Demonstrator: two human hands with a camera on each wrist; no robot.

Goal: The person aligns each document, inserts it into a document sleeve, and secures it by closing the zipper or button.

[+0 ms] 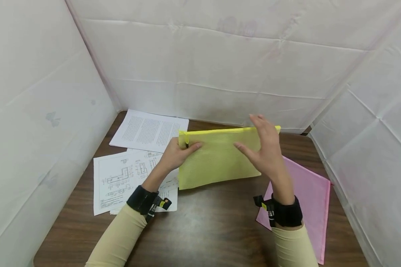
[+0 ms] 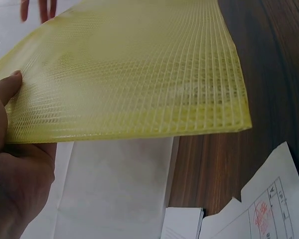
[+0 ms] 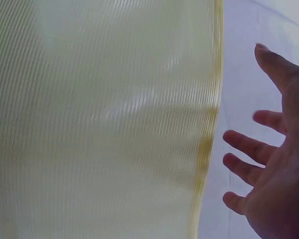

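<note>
Left hand [image 1: 177,155] pinches the yellow mesh zip pouch [image 1: 220,157] at its left zipper end, raised above the tabletop [image 1: 204,230]. Right hand [image 1: 265,150] hovers beside it, fingers spread, empty. Pouch looks light, floppy; best gripped along the stiffer zipper edge.

Right hand [image 3: 276,174], fingers spread, just beside yellow mesh pouch [image 3: 104,119].

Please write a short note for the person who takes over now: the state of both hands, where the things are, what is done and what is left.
Left hand grips the yellow mesh zipper pouch at its left end, near the zipper pull, holding it tilted above the table.
Right hand is open, fingers spread, at the pouch's right side, not gripping.
Pink mesh pouch lies flat on the right; printed sheets lie on the left.
Zipper looks closed; no paper visible inside. Filling probably remains.
</note>
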